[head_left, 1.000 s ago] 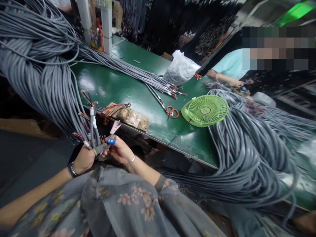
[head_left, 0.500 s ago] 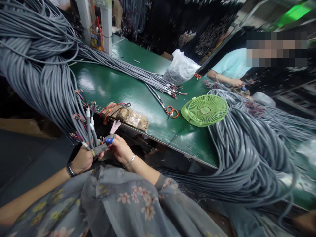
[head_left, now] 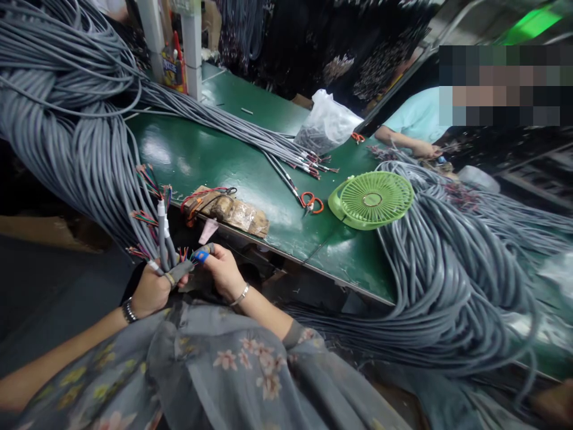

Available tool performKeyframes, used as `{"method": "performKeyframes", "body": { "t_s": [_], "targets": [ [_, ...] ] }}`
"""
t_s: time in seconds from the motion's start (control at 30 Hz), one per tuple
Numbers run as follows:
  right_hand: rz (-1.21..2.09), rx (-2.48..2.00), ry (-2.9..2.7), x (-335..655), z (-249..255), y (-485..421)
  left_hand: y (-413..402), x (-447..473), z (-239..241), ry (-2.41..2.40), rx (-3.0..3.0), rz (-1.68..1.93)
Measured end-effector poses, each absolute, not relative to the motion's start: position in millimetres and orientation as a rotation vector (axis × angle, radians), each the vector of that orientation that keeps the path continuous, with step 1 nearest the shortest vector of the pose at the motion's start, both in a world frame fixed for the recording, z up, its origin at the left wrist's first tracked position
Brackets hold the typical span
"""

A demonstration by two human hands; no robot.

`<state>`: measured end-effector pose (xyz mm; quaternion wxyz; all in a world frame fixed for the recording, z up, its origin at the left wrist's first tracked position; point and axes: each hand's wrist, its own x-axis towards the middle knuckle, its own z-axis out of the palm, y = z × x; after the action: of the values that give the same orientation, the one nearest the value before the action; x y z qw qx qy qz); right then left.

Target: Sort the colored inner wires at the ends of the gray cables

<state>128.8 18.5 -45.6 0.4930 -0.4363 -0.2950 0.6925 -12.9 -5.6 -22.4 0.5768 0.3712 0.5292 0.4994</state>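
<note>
Your left hand (head_left: pixel 152 292) is clenched around a small clutch of grey cable ends (head_left: pixel 163 239), held upright below the front edge of the tabletop (head_left: pixel 215 158), over your lap. Your right hand (head_left: pixel 224 272) sits just beside it, its fingers (head_left: pixel 202 255) pinched on the stripped coloured wires (head_left: pixel 184 254) at one cable tip; a blue wrap covers one fingertip.

Handling, as judged: each cable is light and pliant in its jacket, but the trailing run joins the large hanging bundle (head_left: pixel 67 119), which looks heavy and will drag. Grip on the grey jacket just under the strip line; the thin bared cores appear fragile and liable to kink.

Hard to make out: the exact wire held between your right fingertips, and whether any tool is in that hand. A wooden block (head_left: pixel 233 212) with leads, orange scissors (head_left: pixel 311 203) and a green fan (head_left: pixel 371 200) lie on the tabletop. A co-worker's hand (head_left: pixel 423 149) works at the far side.
</note>
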Motion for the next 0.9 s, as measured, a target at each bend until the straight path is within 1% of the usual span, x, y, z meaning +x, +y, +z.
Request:
{"method": "performKeyframes", "body": {
  "t_s": [0.1, 0.2, 0.27, 0.33, 0.4, 0.57, 0.67, 0.73, 0.9],
  "targets": [
    [1.628, -1.104, -0.525, 134.8, -46.6, 27.8, -3.6, -13.5, -17.1, 1.205, 0.861, 1.172],
    [1.798, -1.063, -0.422, 141.7, -42.9, 39.5, 2.4, -13.6, -9.5, 1.149, 0.839, 1.147],
    [1.912, -1.000, -0.466, 142.7, -39.1, 46.8, 8.2, -12.4, -5.2, 1.111, 0.816, 1.133],
    [1.942, -0.949, -0.565, 140.4, -36.8, 52.9, 14.2, -10.0, -2.6, 1.089, 0.810, 1.132],
    [1.877, -0.950, -0.654, 136.2, -37.7, 57.0, 19.0, -7.2, -2.0, 1.084, 0.812, 1.134],
    [1.438, -1.039, -0.809, 127.8, -49.3, 57.2, 23.3, -4.3, -4.6, 1.104, 0.799, 1.105],
    [1.304, -1.017, -0.840, 125.1, -53.5, 55.4, 23.1, -4.5, -4.9, 1.112, 0.797, 1.090],
    [1.344, -1.003, -0.783, 123.1, -52.7, 55.9, 23.1, -4.0, -4.7, 1.111, 0.805, 1.088],
    [1.730, -0.914, -0.517, 119.6, -42.6, 61.3, 23.6, -1.4, -7.1, 1.100, 0.830, 1.094]
  ]
}}
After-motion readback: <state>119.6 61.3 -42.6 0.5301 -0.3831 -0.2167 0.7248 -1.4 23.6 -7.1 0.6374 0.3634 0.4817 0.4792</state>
